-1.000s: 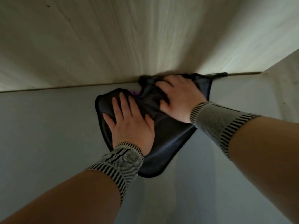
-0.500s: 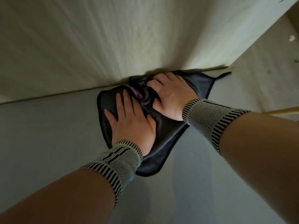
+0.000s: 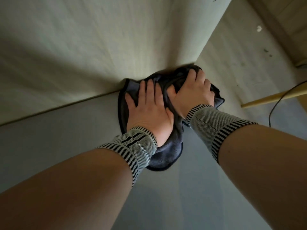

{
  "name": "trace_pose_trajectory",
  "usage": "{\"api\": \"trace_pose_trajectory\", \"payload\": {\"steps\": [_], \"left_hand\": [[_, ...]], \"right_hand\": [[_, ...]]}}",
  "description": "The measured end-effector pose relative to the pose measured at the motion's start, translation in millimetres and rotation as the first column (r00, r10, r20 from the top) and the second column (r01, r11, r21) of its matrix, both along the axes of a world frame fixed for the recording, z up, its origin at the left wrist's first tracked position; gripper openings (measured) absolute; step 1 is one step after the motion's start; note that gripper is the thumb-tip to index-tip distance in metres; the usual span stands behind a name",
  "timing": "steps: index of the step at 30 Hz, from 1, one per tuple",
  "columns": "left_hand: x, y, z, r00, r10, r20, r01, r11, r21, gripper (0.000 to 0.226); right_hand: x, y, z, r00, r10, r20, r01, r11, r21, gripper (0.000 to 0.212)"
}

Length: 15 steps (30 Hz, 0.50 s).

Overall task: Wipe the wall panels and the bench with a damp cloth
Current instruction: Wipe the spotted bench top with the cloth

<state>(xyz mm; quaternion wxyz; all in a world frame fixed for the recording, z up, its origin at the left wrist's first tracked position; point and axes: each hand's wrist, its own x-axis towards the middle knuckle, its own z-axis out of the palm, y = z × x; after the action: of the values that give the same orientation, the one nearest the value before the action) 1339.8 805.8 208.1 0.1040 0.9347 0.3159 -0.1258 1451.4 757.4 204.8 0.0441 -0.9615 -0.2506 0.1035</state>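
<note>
Two forearms reach in from the near edge, each in a striped knit wrist sleeve (image 3: pixel 132 146), and both hands lie on one dark cloth (image 3: pixel 164 156) spread over the grey bench (image 3: pixel 49 146). Nearest, the cloth's rounded hem lies flat on the bench; from there its long axis runs away from the viewer and a little to the right, ending bunched against the seam where bench meets the pale wall panel (image 3: pixel 83 47). Next, the left hand (image 3: pixel 149 108) presses down with straight, spread fingers, holding nothing. Just right of it and slightly farther, the right hand (image 3: pixel 194 92) curls its fingers round the gathered far folds. To wipe well here, I judge the flat palm should carry the weight while the gripping hand feeds the bunched end tight into the seam, so that the crease is cleaned too. Far right, beyond the panel's end, lie a speckled floor (image 3: pixel 240 47), a wooden strip (image 3: pixel 274 95) and a thin dark cable (image 3: pixel 280 98).
</note>
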Motion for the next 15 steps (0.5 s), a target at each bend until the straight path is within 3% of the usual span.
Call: {"api": "trace_pose_trajectory", "payload": {"steps": [8, 10, 13, 15], "left_hand": [[-1.4, 0.4, -8.5, 0.997, 0.016, 0.072, -0.017, 1.0, 0.01, 0.073], [-1.3, 0.0, -9.8, 0.996, 0.025, 0.088, -0.026, 1.0, 0.013, 0.074], [-2.7, -0.9, -11.4, 0.994, 0.045, 0.096, -0.046, 0.999, 0.004, 0.075], [-3.6, -0.8, -13.1, 0.991, 0.042, 0.123, -0.045, 0.999, 0.018, 0.076]], "right_hand": [[41.7, 7.6, -1.2, 0.955, -0.193, -0.225, 0.212, 0.975, 0.065, 0.07], [38.4, 2.3, -0.3, 0.97, -0.154, -0.189, 0.169, 0.983, 0.069, 0.069], [19.0, -11.9, -3.5, 0.999, 0.043, -0.02, -0.041, 0.996, 0.083, 0.071], [24.4, -10.9, -3.6, 0.996, 0.057, -0.069, -0.051, 0.995, 0.088, 0.075]]}}
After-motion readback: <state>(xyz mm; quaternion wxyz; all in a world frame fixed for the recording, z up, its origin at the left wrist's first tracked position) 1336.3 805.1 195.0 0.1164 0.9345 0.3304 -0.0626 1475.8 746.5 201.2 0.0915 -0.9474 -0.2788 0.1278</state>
